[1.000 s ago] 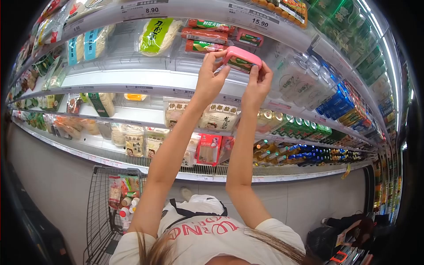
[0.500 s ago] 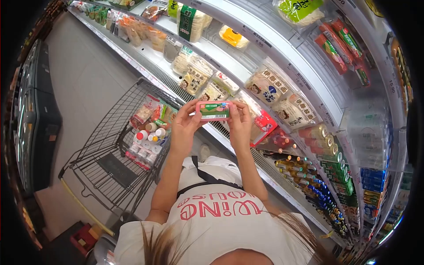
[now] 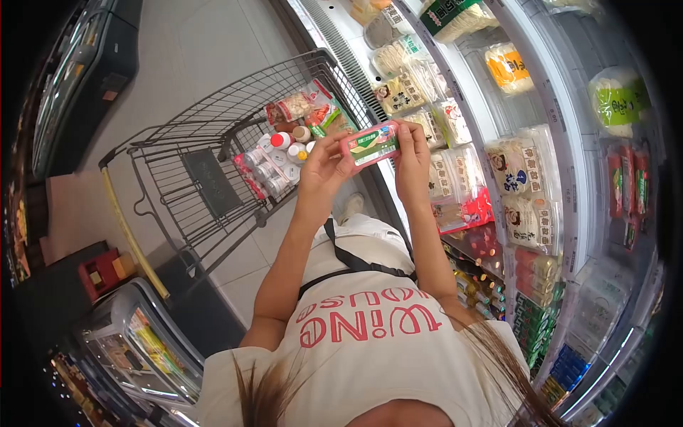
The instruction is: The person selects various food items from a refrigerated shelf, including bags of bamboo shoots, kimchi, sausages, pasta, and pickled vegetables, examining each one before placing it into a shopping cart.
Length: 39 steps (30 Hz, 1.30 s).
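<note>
A small pink pack of ham [image 3: 373,145] with a green label is held up in front of my chest, its printed face towards me. My left hand [image 3: 325,168] grips its left end between thumb and fingers. On the other end, the fingers and thumb of my right hand [image 3: 413,158] are closed. Behind and left of the pack stands a wire shopping cart [image 3: 206,103]. Inside lie bagged foods [image 3: 290,108], a red-capped bottle [image 3: 281,140] and a wrapped pack of small white bottles [image 3: 267,174].
Along the right runs a chilled shelf unit with bagged noodles [image 3: 514,165], red sausage packs [image 3: 626,181] and cans [image 3: 535,327]. A dark cabinet [image 3: 85,85] lines the aisle's far left. Grey floor [image 3: 181,32] shows beyond the cart. A glass-topped case [image 3: 153,341] stands at lower left.
My view has turned to the right, so the shelves appear steeper and the cart higher. The pack is now tilted, right end up, still in both hands.
</note>
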### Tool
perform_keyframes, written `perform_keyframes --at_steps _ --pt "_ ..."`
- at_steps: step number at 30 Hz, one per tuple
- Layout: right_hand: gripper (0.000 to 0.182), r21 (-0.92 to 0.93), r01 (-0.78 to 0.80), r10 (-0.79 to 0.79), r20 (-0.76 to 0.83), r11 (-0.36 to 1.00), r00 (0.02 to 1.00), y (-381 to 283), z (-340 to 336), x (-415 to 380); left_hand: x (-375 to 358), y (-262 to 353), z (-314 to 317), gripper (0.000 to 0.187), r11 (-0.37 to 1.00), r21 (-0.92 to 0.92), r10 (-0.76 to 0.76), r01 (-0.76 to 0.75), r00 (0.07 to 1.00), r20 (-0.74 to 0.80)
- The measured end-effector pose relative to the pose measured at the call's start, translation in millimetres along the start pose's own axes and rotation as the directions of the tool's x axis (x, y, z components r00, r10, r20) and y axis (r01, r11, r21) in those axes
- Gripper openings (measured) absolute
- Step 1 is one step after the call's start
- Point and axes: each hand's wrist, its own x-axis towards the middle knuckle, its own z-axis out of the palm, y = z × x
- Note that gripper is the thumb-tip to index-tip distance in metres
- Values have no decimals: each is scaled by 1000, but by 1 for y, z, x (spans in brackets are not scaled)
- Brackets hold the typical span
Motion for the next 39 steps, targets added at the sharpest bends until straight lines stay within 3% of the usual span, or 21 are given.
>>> perform_keyframes --at_steps 1,4,7,10,12,16,17,18,19,21,22,24,27,30,32,33,34,35,36,38,39 --pt "22 -42 -93 95 46 995 994 23 -3 5 -4 -16 -12 42 998 65 -12 11 1000 16" --pt "22 -296 -315 353 84 902 932 88 -8 18 -14 -61 -46 40 931 -48 -365 362 923 -123" --pt "27 -305 -424 474 111 853 873 147 7 29 10 -99 -98 41 909 -181 -417 376 827 -377" --pt "33 -245 -523 535 -21 816 844 202 31 54 60 -135 -140 35 942 -77 -309 326 758 -575" --pt "32 -286 -571 555 -145 769 819 230 46 75 98 -173 -173 30 947 -49 -281 318 744 -607" --pt "29 -223 -688 500 -539 691 677 343 48 115 160 -242 -215 25 832 342 -184 437 799 -573" --pt "34 -272 -753 482 -629 599 610 331 54 116 173 -266 -230 24 780 464 -141 421 840 -525" --pt "39 -232 -803 504 -675 549 540 329 59 118 184 -281 -236 25 829 353 -229 434 839 -494" --pt "44 -136 -821 534 -698 554 476 312 62 118 191 -301 -249 25 809 451 -165 377 882 -441" --pt "42 34 -822 570 -737 569 364 334 58 127 187 -270 -217 33 834 285 -353 472 854 -383" --pt "40 -151 -833 571 -663 532 484 348 50 132 181 -260 -203 37 813 325 -355 483 853 -382" --pt "37 -517 -728 602 -427 450 675 369 36 137 176 -260 -198 44 796 266 -489 543 837 -246" --pt "36 -357 -757 634 -414 548 654 356 27 126 169 -256 -197 45 733 301 -600 610 788 -136" --pt "34 -569 -604 495 -357 557 792 273 40 104 153 -239 -182 32 713 361 -610 601 786 -104" --pt "28 -738 -240 161 -178 631 971 276 38 84 130 -227 -179 26 766 498 -484 406 874 33" --pt "22 -756 -177 74 -169 630 983 244 42 66 116 -209 -170 23 694 661 -414 285 909 43" --pt "20 -898 19 -26 8 440 1000 236 36 53 101 -207 -172 27 688 706 -301 168 951 67" --pt "21 -930 146 -168 93 338 981 228 31 41 87 -187 -161 31 586 789 -326 182 945 24" --pt "23 -948 192 -121 165 254 979 231 24 32 72 -170 -155 29 582 810 -256 71 961 100" --pt "25 -943 281 -50 276 178 960 241 9 12 46 -172 -167 30 380 924 -208 -41 970 129" --pt "25 -918 340 -52 337 205 940 238 3 7 35 -172 -172 30 351 933 -208 -76 965 157"
